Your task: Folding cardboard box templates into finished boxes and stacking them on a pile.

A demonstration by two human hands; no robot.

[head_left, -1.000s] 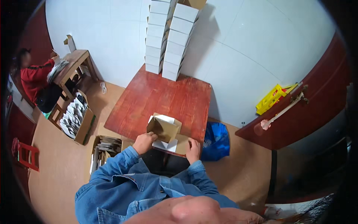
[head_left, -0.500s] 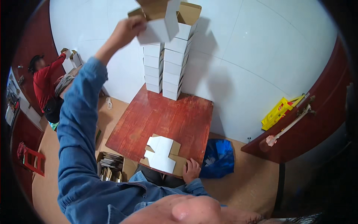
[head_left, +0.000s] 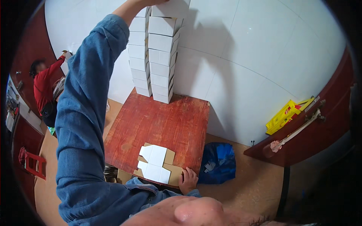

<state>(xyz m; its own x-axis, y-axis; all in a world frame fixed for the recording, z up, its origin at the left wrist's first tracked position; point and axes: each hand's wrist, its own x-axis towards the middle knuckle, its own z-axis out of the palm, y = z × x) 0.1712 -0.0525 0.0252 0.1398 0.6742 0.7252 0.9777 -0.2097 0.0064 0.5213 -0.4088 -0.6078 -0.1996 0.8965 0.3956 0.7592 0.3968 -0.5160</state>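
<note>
My left hand (head_left: 151, 2) is raised at the top edge, mostly cut off by the frame. It grips a white cardboard box (head_left: 171, 7) at the top of the right-hand stack of white boxes (head_left: 160, 60); the fingertips are barely visible. Another tall stack (head_left: 138, 69) stands beside it on the left. A flat die-cut box blank (head_left: 154, 162), white with brown flaps, lies at the near edge of the red wooden table (head_left: 162, 116). My right hand (head_left: 187, 180) rests on the blank's right end near the table corner, its fingers laid out and slightly apart.
The stacks stand against a white wall (head_left: 260, 49). A blue plastic bag (head_left: 220, 162) sits right of the table. A yellow package (head_left: 283, 116) hangs by the red door (head_left: 309, 139). Far left are a person in red (head_left: 45, 83) and a red stool (head_left: 36, 164).
My left hand has carried the white box up and over to the top of the right-hand stack. My right hand stays by the blank. The whole view has shifted slightly.
</note>
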